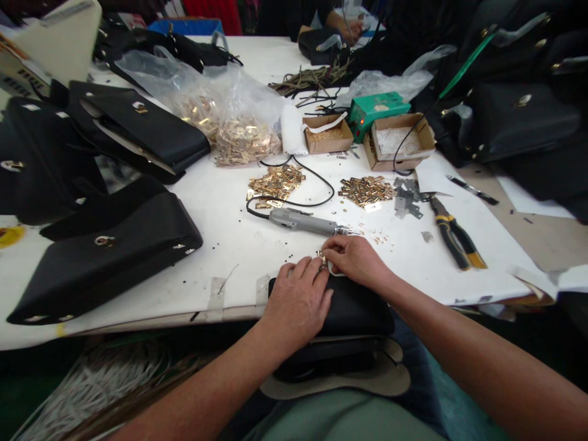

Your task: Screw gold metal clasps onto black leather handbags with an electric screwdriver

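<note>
A black bag [356,306] lies across the table's front edge and my lap, its light lining showing below. My left hand [298,300] grips it, fingers curled over its far edge, with a ring on one finger. Right beside those fingertips, my right hand [351,257] pinches a small gold metal fitting [321,255] at the bag's edge. My fingers partly cover the fitting. Just beyond both hands rests a grey electric screwdriver [303,222] with a black cord, its tip close to my right hand. Tiny gold pieces [379,237] are scattered near that tip.
Finished-looking black bags [119,245] stand at the left. Farther back are gold plate piles [367,191], grey plates [407,197], bags of fittings [248,138], small boxes [328,141] and a green box [376,110]. Pliers [452,236] lie right. A co-worker's hand [351,29] shows behind.
</note>
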Demonstrator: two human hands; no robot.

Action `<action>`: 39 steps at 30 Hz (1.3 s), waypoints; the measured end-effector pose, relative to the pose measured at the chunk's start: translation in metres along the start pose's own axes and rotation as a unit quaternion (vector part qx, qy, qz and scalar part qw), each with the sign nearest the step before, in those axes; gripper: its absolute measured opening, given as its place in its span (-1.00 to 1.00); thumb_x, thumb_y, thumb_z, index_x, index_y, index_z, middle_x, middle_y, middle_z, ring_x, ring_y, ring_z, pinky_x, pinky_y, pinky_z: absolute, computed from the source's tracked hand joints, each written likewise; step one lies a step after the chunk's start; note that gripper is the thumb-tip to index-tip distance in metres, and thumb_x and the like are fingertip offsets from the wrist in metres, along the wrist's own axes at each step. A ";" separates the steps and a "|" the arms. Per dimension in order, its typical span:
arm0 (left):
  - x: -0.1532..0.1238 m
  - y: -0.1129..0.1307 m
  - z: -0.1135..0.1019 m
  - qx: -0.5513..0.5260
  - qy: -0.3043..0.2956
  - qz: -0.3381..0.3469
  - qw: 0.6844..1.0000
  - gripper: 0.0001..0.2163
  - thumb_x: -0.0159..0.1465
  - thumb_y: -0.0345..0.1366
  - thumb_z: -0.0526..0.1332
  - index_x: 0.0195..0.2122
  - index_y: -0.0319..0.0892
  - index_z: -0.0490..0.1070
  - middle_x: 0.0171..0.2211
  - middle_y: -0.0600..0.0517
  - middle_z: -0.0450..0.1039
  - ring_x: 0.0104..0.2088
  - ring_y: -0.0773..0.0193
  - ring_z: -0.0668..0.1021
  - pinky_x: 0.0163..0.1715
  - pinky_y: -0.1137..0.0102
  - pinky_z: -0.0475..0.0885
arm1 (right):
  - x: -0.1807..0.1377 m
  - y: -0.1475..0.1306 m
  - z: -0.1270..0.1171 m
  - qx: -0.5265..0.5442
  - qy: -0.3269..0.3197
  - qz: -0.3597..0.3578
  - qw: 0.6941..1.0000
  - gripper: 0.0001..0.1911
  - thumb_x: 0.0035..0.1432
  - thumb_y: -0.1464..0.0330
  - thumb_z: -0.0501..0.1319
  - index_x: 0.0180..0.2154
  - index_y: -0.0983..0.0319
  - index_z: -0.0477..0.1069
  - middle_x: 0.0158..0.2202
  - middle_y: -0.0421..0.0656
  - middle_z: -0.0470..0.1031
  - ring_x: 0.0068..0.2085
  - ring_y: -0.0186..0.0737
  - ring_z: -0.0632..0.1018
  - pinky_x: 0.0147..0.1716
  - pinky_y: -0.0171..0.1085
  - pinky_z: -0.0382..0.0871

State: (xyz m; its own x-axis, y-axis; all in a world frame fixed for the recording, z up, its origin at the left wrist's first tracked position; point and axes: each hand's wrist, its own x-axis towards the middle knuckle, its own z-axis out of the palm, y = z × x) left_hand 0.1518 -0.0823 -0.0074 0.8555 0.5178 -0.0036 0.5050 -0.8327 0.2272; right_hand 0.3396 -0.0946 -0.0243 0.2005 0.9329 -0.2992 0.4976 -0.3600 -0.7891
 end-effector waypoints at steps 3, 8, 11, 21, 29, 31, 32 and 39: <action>0.000 0.000 0.001 0.003 0.006 0.000 1.000 -0.63 0.42 -0.22 0.09 0.21 -0.20 0.33 0.27 -0.13 0.33 0.21 -0.02 0.37 0.09 0.01 0.33 | 0.002 -0.001 0.000 -0.007 -0.001 0.007 1.000 -0.86 0.15 0.39 0.21 -0.36 0.18 0.57 -0.60 -0.30 0.51 -0.54 -0.29 0.57 -0.47 -0.35 0.36; 0.000 0.001 0.001 -0.001 0.015 -0.001 1.000 -0.65 0.41 -0.22 0.11 0.18 -0.17 0.36 0.25 -0.10 0.36 0.20 -0.01 0.38 0.08 0.00 0.34 | 0.001 0.000 0.001 0.002 0.005 0.006 1.000 -0.86 0.16 0.38 0.22 -0.34 0.18 0.57 -0.54 -0.27 0.56 -0.53 -0.27 0.58 -0.45 -0.32 0.38; -0.001 0.001 0.001 -0.006 0.023 -0.004 1.000 -0.67 0.40 -0.23 0.13 0.17 -0.16 0.37 0.24 -0.09 0.38 0.18 0.00 0.40 0.08 0.01 0.35 | -0.005 0.001 0.003 0.020 0.021 -0.008 1.000 -0.84 0.20 0.35 0.22 -0.23 0.19 0.57 -0.50 -0.25 0.57 -0.51 -0.25 0.57 -0.43 -0.30 0.40; -0.002 0.001 0.002 -0.012 0.045 -0.014 0.999 -0.71 0.36 -0.31 0.17 0.11 -0.11 0.42 0.17 -0.06 0.44 0.14 0.02 0.43 0.07 0.03 0.36 | 0.025 -0.038 0.007 -0.335 0.144 -0.162 0.917 -0.60 0.17 0.21 0.34 0.03 0.20 0.49 -0.03 0.03 0.54 0.02 0.11 0.48 0.02 -0.01 0.31; -0.001 0.001 0.001 0.005 0.044 -0.004 0.999 -0.70 0.38 -0.31 0.16 0.13 -0.09 0.41 0.24 -0.03 0.40 0.17 0.03 0.42 0.07 0.05 0.37 | 0.033 -0.037 -0.035 -0.246 0.109 -0.148 0.952 -0.72 0.28 0.15 0.25 -0.06 0.15 0.51 -0.14 -0.11 0.60 -0.15 -0.12 0.55 -0.21 -0.23 0.34; -0.001 0.001 0.001 0.006 0.044 -0.001 0.999 -0.70 0.39 -0.30 0.15 0.13 -0.09 0.41 0.26 -0.02 0.38 0.18 0.03 0.42 0.07 0.05 0.38 | 0.019 -0.030 -0.065 -0.099 0.108 -0.158 0.977 -0.71 0.31 0.14 0.19 -0.08 0.17 0.51 -0.25 -0.15 0.58 -0.28 -0.19 0.53 -0.31 -0.26 0.33; 0.000 0.000 0.002 0.007 0.044 0.000 0.999 -0.70 0.39 -0.29 0.15 0.13 -0.08 0.41 0.26 -0.02 0.38 0.18 0.03 0.42 0.07 0.05 0.38 | 0.012 -0.026 -0.080 -0.007 0.105 -0.163 0.981 -0.69 0.31 0.12 0.17 -0.10 0.19 0.50 -0.31 -0.16 0.57 -0.34 -0.21 0.52 -0.35 -0.27 0.34; 0.001 -0.001 0.004 0.013 0.052 0.002 0.999 -0.73 0.39 -0.27 0.15 0.09 -0.09 0.44 0.24 -0.04 0.41 0.18 0.01 0.43 0.06 0.05 0.39 | -0.009 0.014 -0.128 0.345 0.232 -0.091 0.905 -0.64 0.06 0.08 0.37 -0.29 0.21 0.41 -0.48 -0.20 0.50 -0.48 -0.25 0.50 -0.48 -0.28 0.43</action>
State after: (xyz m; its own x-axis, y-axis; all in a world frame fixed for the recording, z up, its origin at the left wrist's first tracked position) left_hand 0.1526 -0.0822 -0.0116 0.8421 0.5301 0.0993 0.5048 -0.8395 0.2008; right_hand 0.4527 -0.1095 0.0365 0.5812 0.8138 -0.0002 -0.0558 0.0396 -0.9977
